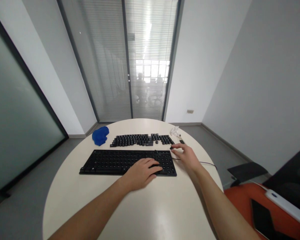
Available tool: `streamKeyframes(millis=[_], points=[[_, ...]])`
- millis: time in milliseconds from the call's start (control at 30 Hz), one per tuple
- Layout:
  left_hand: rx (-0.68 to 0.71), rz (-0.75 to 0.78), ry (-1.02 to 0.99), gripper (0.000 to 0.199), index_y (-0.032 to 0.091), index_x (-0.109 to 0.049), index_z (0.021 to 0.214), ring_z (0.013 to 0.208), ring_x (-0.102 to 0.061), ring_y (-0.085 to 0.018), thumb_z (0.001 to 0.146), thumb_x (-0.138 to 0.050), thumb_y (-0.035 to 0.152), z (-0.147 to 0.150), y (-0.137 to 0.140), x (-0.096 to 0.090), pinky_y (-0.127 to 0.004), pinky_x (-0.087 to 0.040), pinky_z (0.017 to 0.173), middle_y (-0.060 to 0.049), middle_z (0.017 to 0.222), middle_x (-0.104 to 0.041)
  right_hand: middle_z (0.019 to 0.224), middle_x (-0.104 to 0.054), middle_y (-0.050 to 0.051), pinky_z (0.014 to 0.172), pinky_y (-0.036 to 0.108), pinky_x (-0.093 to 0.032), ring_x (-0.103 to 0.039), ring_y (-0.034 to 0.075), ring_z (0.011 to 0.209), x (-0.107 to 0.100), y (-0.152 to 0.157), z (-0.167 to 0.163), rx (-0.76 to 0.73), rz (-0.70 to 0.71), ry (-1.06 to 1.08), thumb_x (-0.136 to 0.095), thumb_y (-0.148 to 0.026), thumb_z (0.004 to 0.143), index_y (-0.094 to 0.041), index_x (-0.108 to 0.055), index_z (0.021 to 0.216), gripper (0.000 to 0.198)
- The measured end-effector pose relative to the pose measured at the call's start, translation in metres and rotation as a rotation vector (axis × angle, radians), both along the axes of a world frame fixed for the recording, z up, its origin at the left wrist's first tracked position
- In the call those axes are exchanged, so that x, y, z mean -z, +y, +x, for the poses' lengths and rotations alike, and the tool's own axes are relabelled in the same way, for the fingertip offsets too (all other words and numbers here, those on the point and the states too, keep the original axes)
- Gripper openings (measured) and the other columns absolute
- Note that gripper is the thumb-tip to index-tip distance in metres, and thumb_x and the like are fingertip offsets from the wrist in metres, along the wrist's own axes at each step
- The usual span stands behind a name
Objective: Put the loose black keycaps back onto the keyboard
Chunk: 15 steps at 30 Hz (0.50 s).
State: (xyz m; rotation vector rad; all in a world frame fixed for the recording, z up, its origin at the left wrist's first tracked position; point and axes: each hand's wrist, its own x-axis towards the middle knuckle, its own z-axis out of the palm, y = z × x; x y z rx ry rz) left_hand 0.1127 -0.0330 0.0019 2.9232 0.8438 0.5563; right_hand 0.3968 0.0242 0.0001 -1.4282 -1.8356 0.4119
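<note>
In the head view, the black keyboard lies on the round surface. The left hand rests open on its right part. The right hand pinches a small black key beside loose keys behind the keyboard; a blue cloth lies left of them.

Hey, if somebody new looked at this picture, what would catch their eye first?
Probably the bright blue item at the far left of the pale table. Next, the loose black keycaps laid out beyond the black keyboard, where the left hand rests. Then the orange chair seat at lower right.
</note>
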Motion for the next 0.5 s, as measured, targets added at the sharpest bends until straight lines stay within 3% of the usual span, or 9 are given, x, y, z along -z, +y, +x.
streamKeyframes(millis=[100,233,500], points=[[-0.006,0.012,-0.017,0.036,0.028,-0.057,0.133,0.127,-0.051,-0.024,0.098,-0.056,0.026,0.0,0.002,0.0,-0.043,-0.041,0.109,-0.005,0.133,-0.06,0.104,-0.075,0.009,0.093,0.041,-0.047,-0.066,0.027,0.1,-0.005,-0.006,-0.001,-0.169,-0.099,0.138,-0.068,-0.042,0.084,-0.02,-0.076,0.104,0.031],[-0.054,0.007,-0.02,0.037,0.027,-0.057,0.133,0.122,-0.052,-0.024,0.096,-0.057,0.024,-0.004,0.005,0.0,-0.043,-0.043,0.106,-0.005,0.131,-0.061,0.097,-0.076,0.008,0.087,0.038,-0.048,-0.066,0.024,0.09,-0.007,-0.013,-0.006,-0.339,-0.225,0.171,-0.072,-0.043,0.08,-0.019,-0.078,0.099,0.031],[-0.077,0.003,-0.018,0.039,0.025,-0.056,0.133,0.121,-0.052,-0.024,0.094,-0.057,0.023,-0.007,0.007,0.001,-0.043,-0.044,0.106,-0.006,0.129,-0.06,0.078,-0.071,0.005,0.07,0.031,-0.045,-0.059,0.018,0.072,-0.013,-0.025,-0.019,-0.462,-0.378,0.117,-0.077,-0.037,0.074,-0.015,-0.077,0.099,0.033]])
